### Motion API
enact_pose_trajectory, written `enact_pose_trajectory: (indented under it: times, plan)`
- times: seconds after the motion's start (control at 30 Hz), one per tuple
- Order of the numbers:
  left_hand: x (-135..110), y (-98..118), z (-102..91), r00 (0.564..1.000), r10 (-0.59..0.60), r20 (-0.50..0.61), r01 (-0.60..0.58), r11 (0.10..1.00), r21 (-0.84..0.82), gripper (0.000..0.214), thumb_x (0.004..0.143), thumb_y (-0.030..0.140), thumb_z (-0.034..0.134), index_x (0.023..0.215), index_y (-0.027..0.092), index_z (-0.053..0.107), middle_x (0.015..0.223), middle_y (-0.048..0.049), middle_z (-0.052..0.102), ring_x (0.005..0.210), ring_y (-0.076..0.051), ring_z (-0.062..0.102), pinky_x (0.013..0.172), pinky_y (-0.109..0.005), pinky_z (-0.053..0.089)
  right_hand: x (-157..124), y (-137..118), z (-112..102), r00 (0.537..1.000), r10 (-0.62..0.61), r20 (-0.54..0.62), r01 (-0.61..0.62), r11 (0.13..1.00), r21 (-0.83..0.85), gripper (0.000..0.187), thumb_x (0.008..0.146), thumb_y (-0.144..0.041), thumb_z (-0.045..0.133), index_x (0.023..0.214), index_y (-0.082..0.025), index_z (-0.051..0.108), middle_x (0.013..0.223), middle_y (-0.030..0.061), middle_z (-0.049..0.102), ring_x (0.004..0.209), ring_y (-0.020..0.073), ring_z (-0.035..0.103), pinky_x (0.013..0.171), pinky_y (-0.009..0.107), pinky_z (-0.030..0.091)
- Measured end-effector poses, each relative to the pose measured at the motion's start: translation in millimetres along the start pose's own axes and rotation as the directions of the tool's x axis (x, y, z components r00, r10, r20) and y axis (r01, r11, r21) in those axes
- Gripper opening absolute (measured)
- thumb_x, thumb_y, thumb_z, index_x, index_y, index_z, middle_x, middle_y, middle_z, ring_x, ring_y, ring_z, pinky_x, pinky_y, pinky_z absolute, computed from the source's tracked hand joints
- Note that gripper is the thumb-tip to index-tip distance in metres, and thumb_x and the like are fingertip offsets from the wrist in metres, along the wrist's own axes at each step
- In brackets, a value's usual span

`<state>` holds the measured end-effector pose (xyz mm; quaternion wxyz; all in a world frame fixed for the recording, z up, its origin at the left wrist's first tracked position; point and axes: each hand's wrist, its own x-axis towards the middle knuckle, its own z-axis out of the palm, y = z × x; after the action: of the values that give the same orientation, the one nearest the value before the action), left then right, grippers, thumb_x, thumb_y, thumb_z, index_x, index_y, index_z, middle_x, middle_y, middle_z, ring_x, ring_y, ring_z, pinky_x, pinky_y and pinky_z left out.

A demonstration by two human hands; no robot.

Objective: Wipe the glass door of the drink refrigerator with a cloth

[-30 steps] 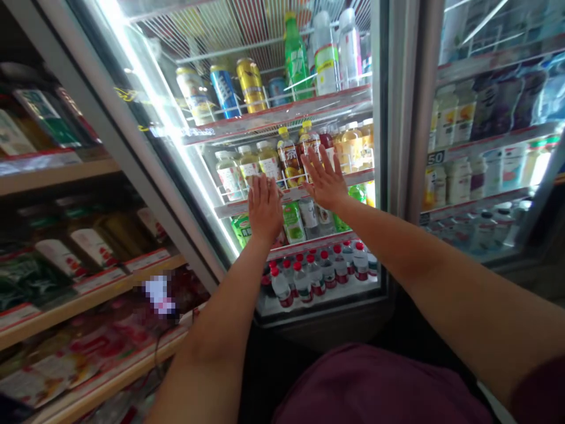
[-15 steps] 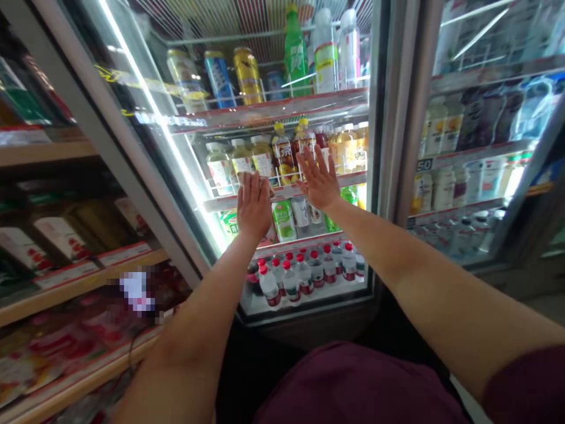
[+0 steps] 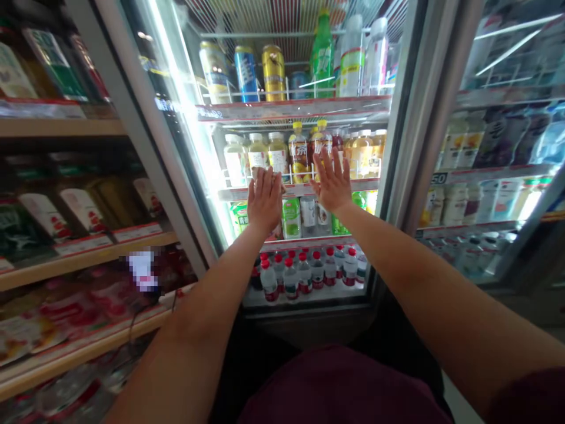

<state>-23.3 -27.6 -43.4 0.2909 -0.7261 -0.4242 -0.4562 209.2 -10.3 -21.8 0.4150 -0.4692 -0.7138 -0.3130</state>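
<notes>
Both my hands are raised flat, palms forward, in front of a lit drinks fridge (image 3: 399,135). My left hand (image 3: 263,199) has its fingers together and is level with the second shelf rail (image 3: 300,189). My right hand (image 3: 332,181) has its fingers spread and holds nothing. Behind the hands stand tea and juice bottles (image 3: 299,152). Below them are green-label bottles (image 3: 291,217). Red-capped water bottles (image 3: 304,272) fill the bottom shelf. I cannot tell whether the palms touch a glass door or hang in the open air.
Cans (image 3: 247,73) and tall bottles (image 3: 322,53) stand on the top fridge shelf. Wooden shelves (image 3: 88,256) with packaged goods run along the left. A second glass-door fridge (image 3: 494,153) with bottles is on the right. My maroon clothing (image 3: 344,383) fills the bottom.
My view has shifted so the fridge sits a little further right. Both hands stay raised flat before the second shelf, in nearly the same pose.
</notes>
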Motion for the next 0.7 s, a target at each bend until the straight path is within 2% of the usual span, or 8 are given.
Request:
enact_pose_trajectory:
  times: [0.1,0.2,0.3,0.4,0.47,0.6,0.7]
  plan:
    - [18.0,-5.3,-6.5,0.999,-0.008,-0.034,0.008,1.0,0.008,0.062,0.106,0.019,0.053,0.168,0.013,0.051,0.178,-0.0166,0.036,0.17,-0.033,0.018,0.141,-0.057,0.006,0.0,-0.2,-0.7,1.0,0.001,-0.001,-0.001,1.0,0.008,0.068,0.114,-0.046,0.038,0.177,-0.021,0.033,0.185,0.0064,0.023,0.174,0.0336,0.014,0.141,0.067,0.009]
    - [30.1,-5.7,-9.1,0.995,-0.071,-0.076,0.071,0.997,-0.002,0.065,0.106,0.016,0.048,0.171,0.009,0.044,0.18,-0.0186,0.031,0.171,-0.034,0.012,0.14,-0.059,0.006,0.1,-0.7,-2.5,0.999,0.012,0.032,-0.012,1.0,0.001,0.068,0.115,-0.045,0.038,0.178,-0.02,0.031,0.186,0.0071,0.02,0.174,0.0345,0.014,0.141,0.067,0.009]
    - [22.5,-2.3,-3.8,0.995,-0.083,-0.048,0.082,0.996,-0.018,0.068,0.103,0.011,0.047,0.171,0.008,0.043,0.18,-0.0185,0.029,0.171,-0.032,0.01,0.141,-0.057,0.008,0.0,-1.0,-2.4,0.999,0.016,0.041,-0.015,1.0,-0.006,0.068,0.115,-0.044,0.038,0.178,-0.02,0.03,0.186,0.0069,0.019,0.174,0.0349,0.012,0.141,0.067,0.009]
    - [14.5,-3.8,0.3,0.999,-0.035,-0.01,0.035,0.999,-0.021,0.069,0.101,0.008,0.047,0.17,0.012,0.046,0.18,-0.0164,0.032,0.171,-0.03,0.013,0.14,-0.056,0.01,-0.3,-0.9,0.3,1.0,0.009,0.021,-0.009,1.0,0.003,0.067,0.115,-0.044,0.038,0.178,-0.02,0.03,0.186,0.0067,0.02,0.174,0.0352,0.013,0.141,0.068,0.009]
    - [19.5,-8.8,-1.2,1.0,-0.004,-0.018,0.004,1.0,-0.017,0.069,0.101,0.008,0.047,0.17,0.014,0.047,0.179,-0.0152,0.034,0.171,-0.03,0.014,0.14,-0.057,0.01,-0.6,-0.8,2.1,1.0,0.002,0.01,-0.002,1.0,0.014,0.067,0.115,-0.045,0.039,0.178,-0.021,0.031,0.186,0.0072,0.021,0.174,0.0356,0.014,0.141,0.068,0.009]
    - [35.3,-15.6,-6.8,0.997,-0.025,-0.069,0.026,1.0,0.016,0.068,0.103,0.009,0.046,0.171,0.007,0.044,0.18,-0.0201,0.03,0.171,-0.034,0.012,0.14,-0.057,0.01,-1.3,-0.1,3.6,1.0,0.0,0.005,0.0,1.0,0.029,0.068,0.114,-0.043,0.04,0.177,-0.019,0.032,0.186,0.009,0.021,0.174,0.0363,0.014,0.14,0.07,0.008]
    - [20.6,-8.9,-1.1,0.998,-0.042,-0.046,0.043,0.999,0.014,0.07,0.102,0.007,0.047,0.172,0.009,0.042,0.181,-0.0192,0.027,0.171,-0.034,0.012,0.14,-0.058,0.011,-1.6,1.2,4.5,1.0,-0.008,-0.002,0.008,0.998,0.058,0.068,0.114,-0.042,0.039,0.177,-0.019,0.032,0.186,0.0094,0.021,0.173,0.0368,0.014,0.14,0.071,0.008]
